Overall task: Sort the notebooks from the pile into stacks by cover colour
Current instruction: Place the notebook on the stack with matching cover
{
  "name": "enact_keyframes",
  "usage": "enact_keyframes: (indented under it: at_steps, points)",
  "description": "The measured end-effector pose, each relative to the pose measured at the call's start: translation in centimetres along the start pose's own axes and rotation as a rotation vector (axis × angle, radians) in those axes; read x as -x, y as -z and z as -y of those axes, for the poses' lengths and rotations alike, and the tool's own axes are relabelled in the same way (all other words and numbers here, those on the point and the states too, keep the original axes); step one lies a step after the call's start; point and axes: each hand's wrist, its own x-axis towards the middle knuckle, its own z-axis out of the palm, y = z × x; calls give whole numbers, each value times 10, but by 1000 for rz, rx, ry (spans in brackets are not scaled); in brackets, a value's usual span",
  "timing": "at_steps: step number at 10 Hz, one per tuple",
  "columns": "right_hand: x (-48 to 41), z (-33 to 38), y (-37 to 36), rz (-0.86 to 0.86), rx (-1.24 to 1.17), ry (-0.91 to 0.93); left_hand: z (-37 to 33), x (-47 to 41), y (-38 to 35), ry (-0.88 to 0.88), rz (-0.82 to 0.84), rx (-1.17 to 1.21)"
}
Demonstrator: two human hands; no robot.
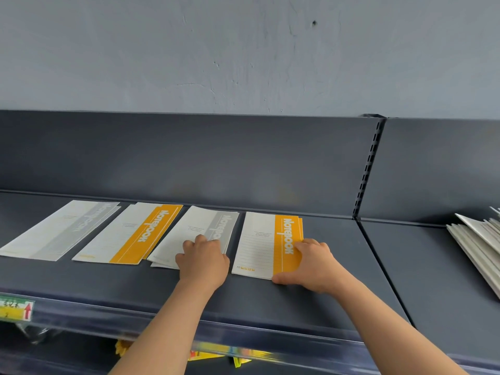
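Observation:
Four notebook stacks lie in a row on the dark shelf [270, 304]. From the left: a grey-banded stack [62, 228], an orange-banded stack [130, 234], a second grey-banded stack [189, 228] and a second orange-banded stack [259, 244]. My left hand [203, 263] rests on the near end of the second grey stack, fingers curled on its cover. My right hand [311, 263] holds the near right corner of the right orange stack, thumb at its front edge and fingers on the orange band. The unsorted pile [479, 242] lies at the far right.
A slotted upright [368, 169] divides the shelf from the neighbouring bay. A yellow price label [16, 309] sits on the shelf's front rail at the left. Colourful items [205, 355] show on the level below. A grey wall rises behind.

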Motion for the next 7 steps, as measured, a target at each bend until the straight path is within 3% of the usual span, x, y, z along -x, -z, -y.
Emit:
enact_keyframes:
  at_steps: [7]
  points:
    - [-29,32,-11,43,-42,50,34,-18,3,90,-12,10]
